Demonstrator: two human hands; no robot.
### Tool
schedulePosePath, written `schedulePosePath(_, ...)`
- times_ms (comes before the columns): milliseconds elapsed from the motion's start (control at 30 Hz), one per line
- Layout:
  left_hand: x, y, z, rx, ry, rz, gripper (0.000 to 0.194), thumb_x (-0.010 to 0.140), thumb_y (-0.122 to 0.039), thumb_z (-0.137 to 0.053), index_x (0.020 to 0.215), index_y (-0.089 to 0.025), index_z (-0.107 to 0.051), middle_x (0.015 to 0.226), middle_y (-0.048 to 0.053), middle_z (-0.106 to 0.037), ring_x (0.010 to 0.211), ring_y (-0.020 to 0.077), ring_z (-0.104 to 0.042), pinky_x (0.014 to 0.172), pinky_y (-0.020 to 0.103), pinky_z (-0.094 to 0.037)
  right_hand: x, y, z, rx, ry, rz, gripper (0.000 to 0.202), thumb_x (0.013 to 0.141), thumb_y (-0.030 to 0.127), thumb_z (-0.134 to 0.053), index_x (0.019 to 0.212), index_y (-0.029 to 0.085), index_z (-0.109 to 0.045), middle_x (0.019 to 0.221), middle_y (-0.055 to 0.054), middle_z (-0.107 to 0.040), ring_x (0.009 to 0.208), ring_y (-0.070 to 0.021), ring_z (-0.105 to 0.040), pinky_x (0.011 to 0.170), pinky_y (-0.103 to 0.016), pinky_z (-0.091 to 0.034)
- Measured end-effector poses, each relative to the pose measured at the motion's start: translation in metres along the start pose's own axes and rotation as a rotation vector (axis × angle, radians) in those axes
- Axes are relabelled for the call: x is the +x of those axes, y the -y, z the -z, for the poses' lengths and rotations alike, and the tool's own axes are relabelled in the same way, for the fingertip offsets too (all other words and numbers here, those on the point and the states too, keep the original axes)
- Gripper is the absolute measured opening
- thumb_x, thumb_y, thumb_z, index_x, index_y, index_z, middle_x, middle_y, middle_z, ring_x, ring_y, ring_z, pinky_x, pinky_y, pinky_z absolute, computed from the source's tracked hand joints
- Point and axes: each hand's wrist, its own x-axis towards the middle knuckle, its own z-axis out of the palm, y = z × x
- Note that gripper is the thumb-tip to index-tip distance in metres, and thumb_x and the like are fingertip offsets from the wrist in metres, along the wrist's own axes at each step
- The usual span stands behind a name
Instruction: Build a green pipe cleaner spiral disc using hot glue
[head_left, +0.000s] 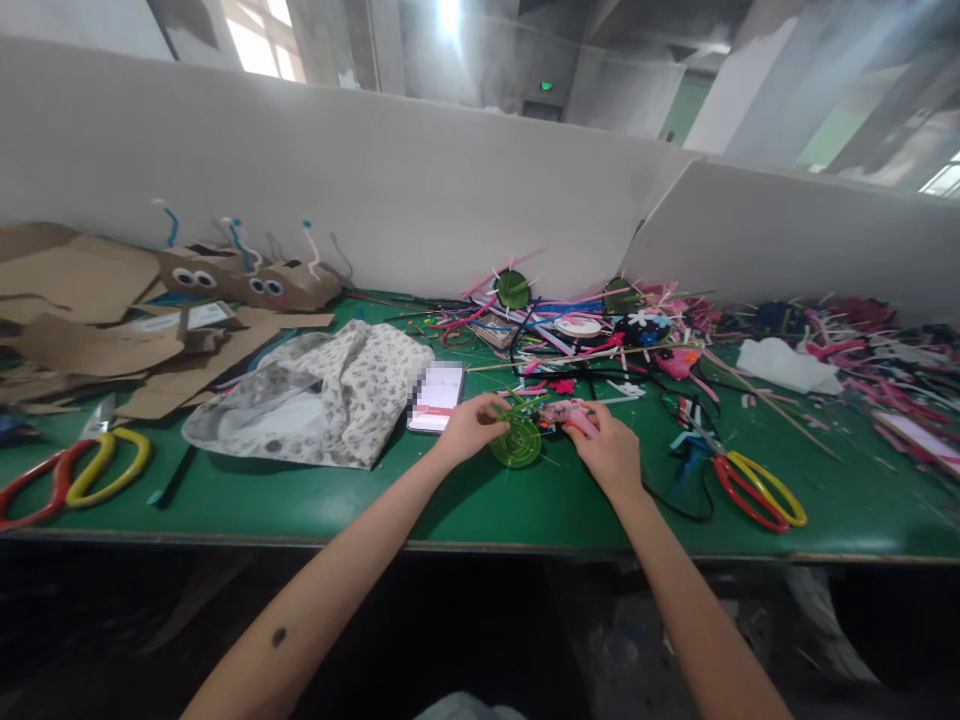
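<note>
My left hand pinches the upper left edge of a green round coiled disc near the front middle of the table. Thin green strips stick up from the disc beside my fingertips. To the right, my right hand is closed on a small pink object, with a pale thin rod pointing right above it. Between the two hands lies a cluster of small coloured pieces, too small to make out. A phone with a lit screen lies just behind my left hand.
Red and yellow scissors lie at right, another pair at left. A patterned cloth bag, cardboard pieces and two brown googly-eyed figures stand left. Pipe cleaners pile up behind; white tissue sits right.
</note>
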Motion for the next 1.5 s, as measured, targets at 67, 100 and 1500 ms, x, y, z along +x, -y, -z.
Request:
schedulePosePath(67,0.0003,-0.0001,-0.0002,0.001,0.001,0.000,0.023,0.069,-0.024,-0.072,0.092,-0.020,-0.069,0.073,0.000,-0.066,0.075,0.0183,-0.065,0.073,0.030,-0.053,0.0000,0.0004,0.0005,0.001,0.001,-0.001,0.037,0.079,0.038,-0.064,0.113,0.023,-0.060,0.089,-0.004,-0.072,0.080,-0.0230,-0.066,0.067,-0.030,-0.044)
schedulePosePath(100,0.0005,0.0000,-0.0003,0.001,0.001,-0.001,0.023,0.069,-0.024,-0.072,0.092,-0.020,-0.069,0.073,0.000,-0.066,0.076,0.0184,-0.065,0.074,0.030,-0.053,0.0001,0.0005,0.0007,0.001,0.002,0.000,0.037,0.079,0.038,-0.064,0.113,0.023,-0.060,0.089,-0.004,-0.072,0.080,-0.0232,-0.066,0.067,-0.030,-0.044)
schedulePosePath(1500,-0.0009,0.0000,-0.0001,0.005,0.012,-0.011,0.023,0.070,-0.024,-0.072,0.092,-0.021,-0.068,0.075,0.000,-0.067,0.076,0.0180,-0.066,0.073,0.029,-0.053,-0.0017,0.0048,0.0061,0.018,-0.007,-0.019,0.030,0.080,0.041,-0.064,0.104,0.023,-0.060,0.086,-0.004,-0.073,0.076,-0.0245,-0.067,0.063,-0.030,-0.043)
